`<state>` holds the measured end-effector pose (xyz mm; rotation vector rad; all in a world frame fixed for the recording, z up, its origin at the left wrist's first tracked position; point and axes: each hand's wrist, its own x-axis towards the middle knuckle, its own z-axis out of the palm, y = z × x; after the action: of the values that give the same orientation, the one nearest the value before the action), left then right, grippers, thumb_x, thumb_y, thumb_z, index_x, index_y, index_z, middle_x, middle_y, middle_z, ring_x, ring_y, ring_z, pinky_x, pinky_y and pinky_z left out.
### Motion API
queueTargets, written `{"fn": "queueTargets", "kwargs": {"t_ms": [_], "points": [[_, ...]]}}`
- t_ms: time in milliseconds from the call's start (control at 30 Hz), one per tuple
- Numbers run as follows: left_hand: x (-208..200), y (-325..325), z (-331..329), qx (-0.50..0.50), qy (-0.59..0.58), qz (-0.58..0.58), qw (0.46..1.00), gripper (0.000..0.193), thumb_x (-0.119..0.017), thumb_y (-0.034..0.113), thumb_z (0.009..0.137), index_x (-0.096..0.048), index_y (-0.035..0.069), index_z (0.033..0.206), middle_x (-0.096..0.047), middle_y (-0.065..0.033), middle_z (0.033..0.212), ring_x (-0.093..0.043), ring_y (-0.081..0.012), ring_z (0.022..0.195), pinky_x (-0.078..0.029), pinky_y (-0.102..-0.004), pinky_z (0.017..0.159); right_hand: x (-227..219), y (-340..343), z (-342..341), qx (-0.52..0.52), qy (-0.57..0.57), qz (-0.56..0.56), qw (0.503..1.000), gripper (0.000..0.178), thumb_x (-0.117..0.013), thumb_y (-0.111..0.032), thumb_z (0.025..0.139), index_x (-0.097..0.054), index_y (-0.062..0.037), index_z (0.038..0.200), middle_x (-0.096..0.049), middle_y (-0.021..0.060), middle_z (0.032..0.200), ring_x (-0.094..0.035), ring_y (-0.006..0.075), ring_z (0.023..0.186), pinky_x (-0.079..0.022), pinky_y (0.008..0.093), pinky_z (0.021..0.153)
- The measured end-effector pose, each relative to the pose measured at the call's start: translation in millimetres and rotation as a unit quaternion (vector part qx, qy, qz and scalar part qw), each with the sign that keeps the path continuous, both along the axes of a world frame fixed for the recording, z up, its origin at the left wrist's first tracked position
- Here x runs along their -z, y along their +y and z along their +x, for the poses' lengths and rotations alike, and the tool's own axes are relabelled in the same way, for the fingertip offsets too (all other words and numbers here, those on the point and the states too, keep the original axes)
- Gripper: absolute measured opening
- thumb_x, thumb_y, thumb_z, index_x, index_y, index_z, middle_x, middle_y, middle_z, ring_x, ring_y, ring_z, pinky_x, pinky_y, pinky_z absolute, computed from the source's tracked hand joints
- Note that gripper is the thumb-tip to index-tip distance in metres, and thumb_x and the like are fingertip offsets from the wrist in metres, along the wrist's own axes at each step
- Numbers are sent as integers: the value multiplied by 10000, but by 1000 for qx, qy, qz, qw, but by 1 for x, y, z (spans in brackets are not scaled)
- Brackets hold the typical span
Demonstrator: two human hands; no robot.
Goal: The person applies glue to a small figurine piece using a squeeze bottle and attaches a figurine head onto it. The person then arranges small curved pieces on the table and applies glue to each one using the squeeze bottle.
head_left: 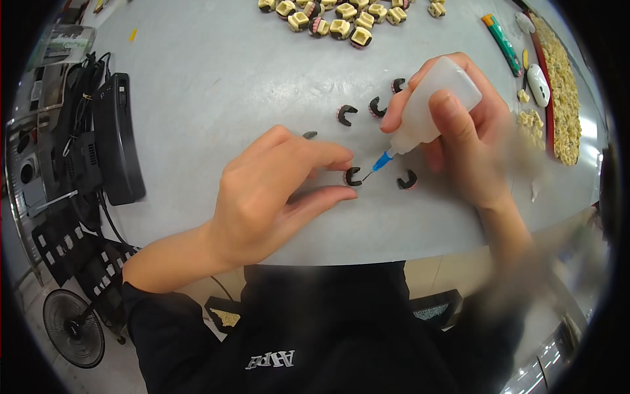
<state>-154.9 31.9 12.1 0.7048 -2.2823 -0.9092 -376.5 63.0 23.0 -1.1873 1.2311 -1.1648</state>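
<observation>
My left hand (262,187) holds a small black horseshoe-shaped piece (349,176) with a pink outer edge, its thumb and index finger on either side. In my right hand (469,131) is a translucent white squeeze bottle (426,105), tilted down to the left. Its blue needle tip (382,161) ends in a thin needle close to the piece's open side. Another such piece (408,180) lies right of the needle. Beyond the needle, a black piece (346,115) and a second one (377,107) rest on the grey table (216,85); the bottle hand partly covers a further piece (398,85).
Several cream blocks with dark and pink parts (339,28) cluster at the far edge. At right are a green cutter (502,44), a white mouse-shaped object (539,85) and a red-edged tray (558,98) of cream pieces. A black power box (118,138) stands left.
</observation>
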Motion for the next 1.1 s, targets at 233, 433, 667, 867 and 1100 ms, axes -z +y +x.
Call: {"fn": "queueTargets", "kwargs": {"t_ms": [233, 433, 667, 867, 1100], "points": [[1, 1, -1, 6, 2, -26, 1000, 422, -840, 17, 642, -598, 44, 986, -717, -37, 884, -467, -104, 611, -353, -210, 495, 0, 2, 4, -25, 16, -11, 1000, 461, -590, -459, 905, -507, -20, 1021, -674, 150, 812, -547, 76, 546, -365, 178, 417], [1, 2, -1, 5, 0, -28, 1000, 448, -836, 5, 643, -582, 43, 1010, -718, -36, 878, -473, -102, 614, -354, -207, 498, 1, 2, 2, -38, 24, -14, 999, 470, -598, -461, 900, -505, -16, 1021, -672, 153, 816, -578, 89, 588, -378, 181, 427], [3, 1, -2, 10, 5, -37, 999, 458, -837, 8, 643, -578, 44, 1020, -718, -36, 865, -470, -102, 608, -356, -206, 500, 2, 3, 1, -40, 31, -8, 999, 472, -600, -458, 902, -501, -12, 1018, -667, 157, 811, -625, 129, 698, -399, 188, 445], [3, 1, -1, 10, 6, -41, 999, 464, -838, 10, 644, -577, 46, 1025, -718, -36, 862, -473, -102, 608, -358, -206, 500, 3, 2, 0, -49, 34, -9, 998, 471, -603, -459, 901, -498, -14, 1014, -663, 151, 811, -626, 130, 697, -408, 187, 455], [3, 1, -1, 11, 4, -36, 999, 465, -835, 2, 643, -576, 47, 1025, -718, -37, 872, -481, -101, 610, -361, -204, 501, 3, 2, 0, -51, 35, -13, 998, 472, -603, -462, 902, -496, -17, 1012, -657, 139, 803, -631, 138, 722, -417, 183, 472]]}}
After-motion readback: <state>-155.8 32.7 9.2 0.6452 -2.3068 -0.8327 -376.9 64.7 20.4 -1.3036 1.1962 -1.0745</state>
